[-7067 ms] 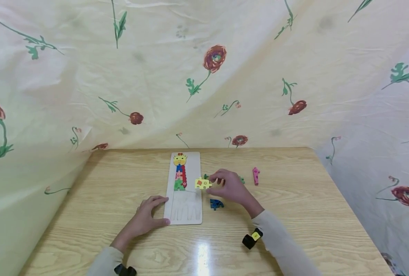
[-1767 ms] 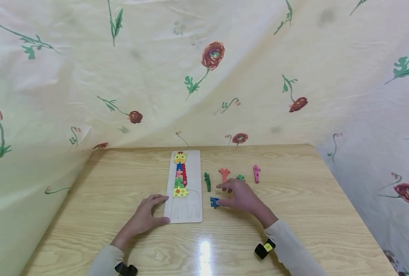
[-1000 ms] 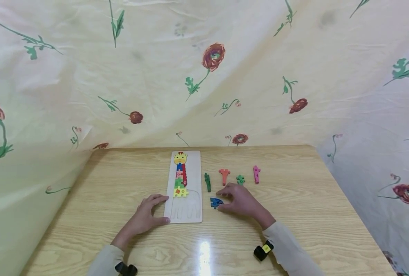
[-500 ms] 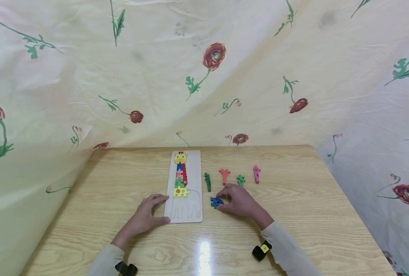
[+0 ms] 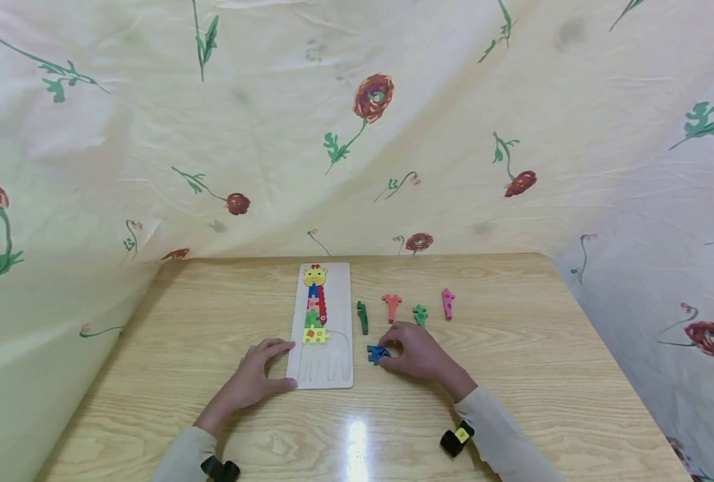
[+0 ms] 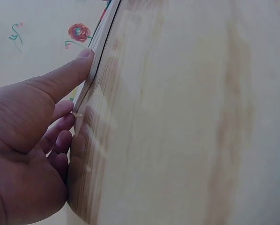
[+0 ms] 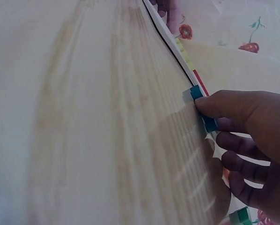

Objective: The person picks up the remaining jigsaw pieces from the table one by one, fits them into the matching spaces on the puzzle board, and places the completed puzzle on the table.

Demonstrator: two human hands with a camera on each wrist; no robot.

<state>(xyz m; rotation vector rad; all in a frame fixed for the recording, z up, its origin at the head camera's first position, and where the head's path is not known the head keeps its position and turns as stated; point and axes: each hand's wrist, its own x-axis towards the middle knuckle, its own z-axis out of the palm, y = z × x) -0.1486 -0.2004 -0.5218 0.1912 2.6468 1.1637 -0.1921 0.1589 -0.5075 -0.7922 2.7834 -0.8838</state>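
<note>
A pale puzzle board (image 5: 327, 361) lies on the table with a giraffe partly laid out: a yellow head (image 5: 315, 276), blue, pink, red and green neck pieces, and a yellow piece (image 5: 315, 335) at the bottom. My left hand (image 5: 254, 376) rests thumb and fingertips against the board's left edge; in the left wrist view the thumb (image 6: 65, 77) lies straight along it. Right of the board, my right hand (image 5: 418, 350) pinches a blue puzzle piece (image 5: 374, 355) between thumb and forefinger, low at the table. In the right wrist view the thumb is on this piece (image 7: 208, 123).
Loose puzzle pieces lie right of the board: dark green (image 5: 363, 317), orange (image 5: 392, 306), green (image 5: 420, 314) and pink (image 5: 448, 304). The wooden table (image 5: 242, 288) ends at a flowered cloth (image 5: 272, 134) behind. Outlined recesses show in the lower board.
The yellow piece, earlier held in the right hand, now lies on the board below the green one. The right hand has moved to the blue piece and closed on it. The left hand has stayed.
</note>
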